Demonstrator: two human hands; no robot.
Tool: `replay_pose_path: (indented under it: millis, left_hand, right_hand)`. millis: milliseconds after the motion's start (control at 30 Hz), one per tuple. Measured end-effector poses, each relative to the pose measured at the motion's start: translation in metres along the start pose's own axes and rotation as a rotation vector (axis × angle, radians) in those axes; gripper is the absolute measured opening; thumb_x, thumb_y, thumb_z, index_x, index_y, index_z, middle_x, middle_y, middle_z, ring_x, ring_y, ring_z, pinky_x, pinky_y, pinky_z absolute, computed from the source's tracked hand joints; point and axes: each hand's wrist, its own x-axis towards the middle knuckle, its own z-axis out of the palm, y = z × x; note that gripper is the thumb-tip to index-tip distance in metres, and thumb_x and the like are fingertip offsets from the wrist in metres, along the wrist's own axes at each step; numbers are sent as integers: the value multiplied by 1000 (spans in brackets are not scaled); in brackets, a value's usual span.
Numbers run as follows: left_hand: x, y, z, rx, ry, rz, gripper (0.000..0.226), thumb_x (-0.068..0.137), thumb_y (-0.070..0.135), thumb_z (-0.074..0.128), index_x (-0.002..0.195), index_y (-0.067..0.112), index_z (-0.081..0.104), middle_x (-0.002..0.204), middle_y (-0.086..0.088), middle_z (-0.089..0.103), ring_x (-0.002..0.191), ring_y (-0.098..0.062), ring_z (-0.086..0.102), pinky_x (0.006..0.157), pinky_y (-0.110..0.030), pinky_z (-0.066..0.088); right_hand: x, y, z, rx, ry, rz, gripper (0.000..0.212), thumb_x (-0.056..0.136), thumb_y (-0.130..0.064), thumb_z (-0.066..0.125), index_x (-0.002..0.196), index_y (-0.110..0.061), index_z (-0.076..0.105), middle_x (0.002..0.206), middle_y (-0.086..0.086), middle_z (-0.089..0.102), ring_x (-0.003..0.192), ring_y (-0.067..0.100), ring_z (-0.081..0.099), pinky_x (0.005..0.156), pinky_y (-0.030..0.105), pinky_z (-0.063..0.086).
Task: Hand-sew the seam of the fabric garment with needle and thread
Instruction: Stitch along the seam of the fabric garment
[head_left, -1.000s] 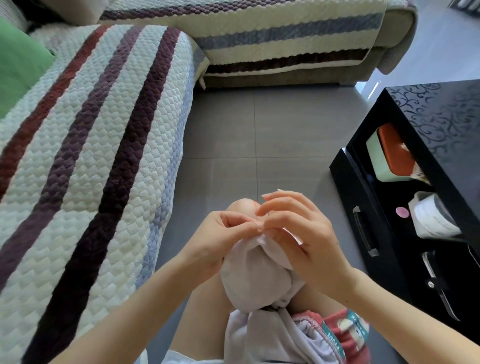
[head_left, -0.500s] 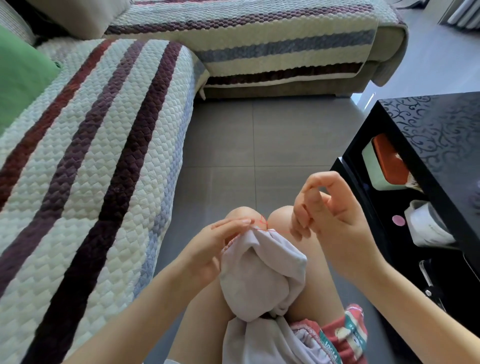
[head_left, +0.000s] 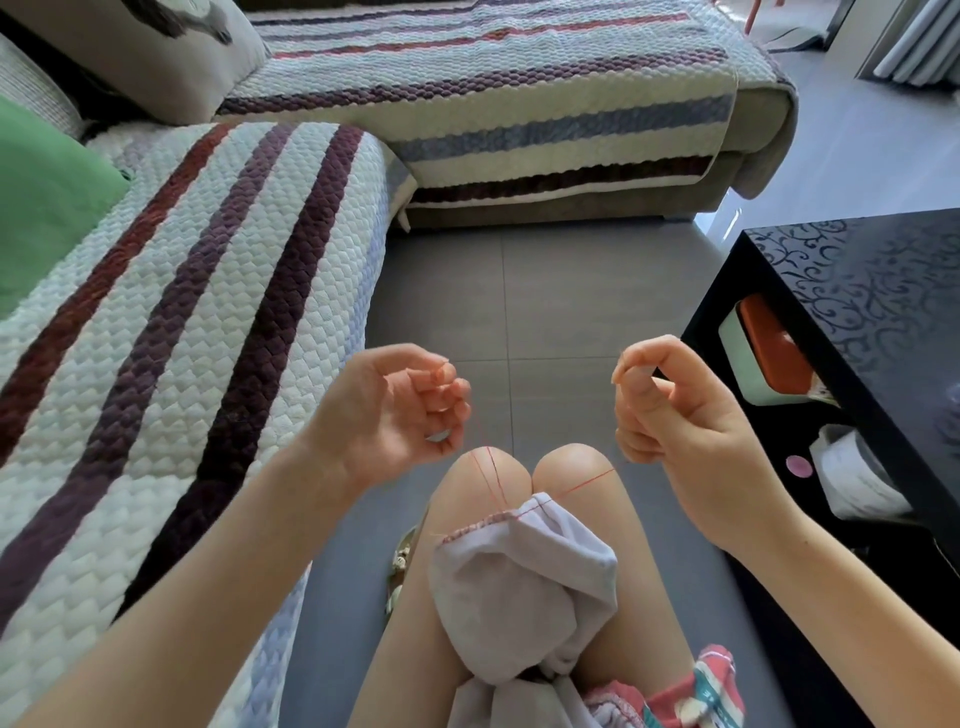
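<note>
Left hand (head_left: 395, 410) and right hand (head_left: 670, 415) pinch red thread (head_left: 582, 486) taut from the seam (head_left: 488, 521) of the garment (head_left: 519, 587), likely cinching a knot; next, pull evenly.

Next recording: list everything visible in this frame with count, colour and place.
garment: one, pale lilac, bunched on the lap
thread: one, red, strands rising from the garment's seam
sofa: one, cream with dark stripes, left and back
green cushion: one, green, far left
beige cushion: one, beige, top left
table: one, black, right
box: one, green with orange lid, under the table top
floor: one, grey tiles, centre
shorts: one, red patterned, bottom right
knees: two, bare, under the garment
left hand: one, fingers curled on thread
right hand: one, pinches thread, beside the table
</note>
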Motion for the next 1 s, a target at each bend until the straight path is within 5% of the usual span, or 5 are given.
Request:
replay_pose_path:
  millis: [300,600,733,833,1000]
  left_hand:
    - [-14,31,19,534,-116,267,15,68,23,64,56,16,58,52,3,29,48,-12,30,61,-27,33]
    - [-14,36,21,678,-158,298,27,77,26,60,51,20,61,49,4,29,48,-11,31,59,-23,34]
    - [-3,32,12,572,-134,240,27,77,20,63,50,20,57,51,3,32,47,-11,34,60,-24,36]
    - [7,16,4,593,-31,213,12,71,26,63,60,20,62,62,3,54,56,-9,54,70,-24,45]
    - [11,-31,-12,848,45,123,44,64,49,68,92,16,65,85,2,65,82,-10,61,86,-30,49]
  right_hand:
    - [22,25,19,-354,-67,52,22,96,-4,46,80,-18,51,53,-14,37,51,3,28,50,14,27]
    - [21,31,46,-282,-345,17,9,86,-28,50,92,-23,46,66,-7,36,62,15,30,58,29,30]
    - [20,24,50,-158,-252,-89,16,91,-15,50,104,-22,44,59,-5,29,55,21,23,51,25,27]
    - [22,19,47,-184,-84,-128,10,92,-13,50,87,-19,55,66,-2,49,58,16,45,59,22,39]
    - [24,4,21,-335,109,-116,4,83,-19,71,80,-16,72,99,-3,69,101,12,64,87,23,48]
